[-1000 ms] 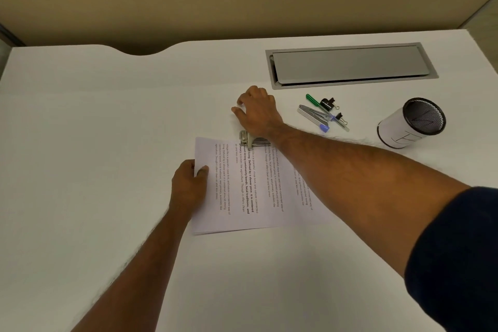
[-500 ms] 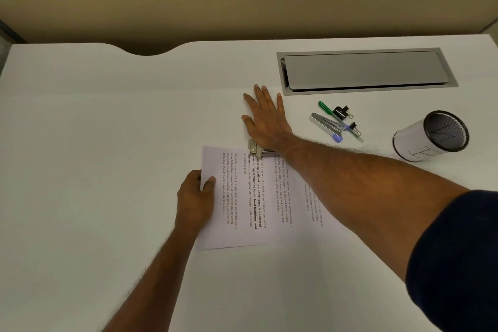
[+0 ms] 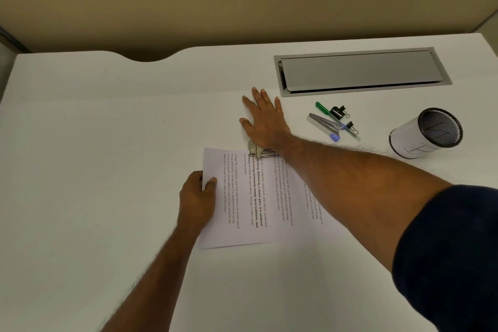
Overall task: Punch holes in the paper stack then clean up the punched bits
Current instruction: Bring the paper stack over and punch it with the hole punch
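Note:
A stack of printed paper [image 3: 242, 197] lies on the white desk [image 3: 94, 170], its far edge slid into a metal hole punch [image 3: 254, 150]. My right hand [image 3: 262, 121] lies flat with fingers spread, its palm and wrist pressing down on the punch, most of which it hides. My left hand [image 3: 198, 197] grips the near left edge of the stack, thumb on top of the sheets. No punched bits are visible.
To the right lie a silver stapler [image 3: 322, 123], a green-capped pen [image 3: 324, 109] and two black binder clips [image 3: 340, 111]. A white-wrapped mesh pen cup [image 3: 425, 133] stands further right. A grey cable hatch [image 3: 358, 71] is set into the desk at the back.
My right hand went from curled over the punch to flat with fingers stretched out, pressing down. My left hand stayed on the paper edge. The view shifted slightly.

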`<state>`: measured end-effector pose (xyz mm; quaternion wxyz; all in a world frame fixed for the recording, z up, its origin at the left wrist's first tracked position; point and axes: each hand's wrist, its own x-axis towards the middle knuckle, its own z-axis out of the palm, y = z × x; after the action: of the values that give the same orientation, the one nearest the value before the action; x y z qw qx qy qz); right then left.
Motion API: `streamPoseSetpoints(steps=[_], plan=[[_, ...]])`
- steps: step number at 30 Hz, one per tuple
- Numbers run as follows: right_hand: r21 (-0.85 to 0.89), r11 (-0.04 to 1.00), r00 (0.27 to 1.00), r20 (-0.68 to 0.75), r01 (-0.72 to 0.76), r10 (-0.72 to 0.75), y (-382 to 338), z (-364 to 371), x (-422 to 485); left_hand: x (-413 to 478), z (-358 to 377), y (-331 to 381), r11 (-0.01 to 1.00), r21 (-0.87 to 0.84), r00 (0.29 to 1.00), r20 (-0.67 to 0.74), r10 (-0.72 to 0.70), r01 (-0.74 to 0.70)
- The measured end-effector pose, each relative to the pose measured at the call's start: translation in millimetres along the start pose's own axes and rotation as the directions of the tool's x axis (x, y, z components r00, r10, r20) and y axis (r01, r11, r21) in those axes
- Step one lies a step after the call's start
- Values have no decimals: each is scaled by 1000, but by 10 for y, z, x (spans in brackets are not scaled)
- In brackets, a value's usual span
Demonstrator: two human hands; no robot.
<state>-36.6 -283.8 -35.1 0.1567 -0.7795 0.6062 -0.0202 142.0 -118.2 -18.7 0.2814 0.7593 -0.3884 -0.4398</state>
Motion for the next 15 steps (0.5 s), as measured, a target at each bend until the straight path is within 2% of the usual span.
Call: streamPoseSetpoints(steps=[5, 11, 13, 15], plan=[[-10, 1000, 997, 73, -11, 11, -27, -113, 9, 1, 6, 29, 999, 32, 1000, -15, 20, -19], [66, 996, 990, 132, -53, 44, -51, -275, -10, -29, 6, 55, 998, 59, 999, -10, 31, -30], [160, 984, 989, 132, -81, 60, -69, -314, -77, -35, 4, 39, 997, 64, 999, -6, 44, -43], [323, 939, 993, 52, -119, 108, -60, -400, -178, -35, 4, 30, 996, 74, 998, -8, 57, -56]])
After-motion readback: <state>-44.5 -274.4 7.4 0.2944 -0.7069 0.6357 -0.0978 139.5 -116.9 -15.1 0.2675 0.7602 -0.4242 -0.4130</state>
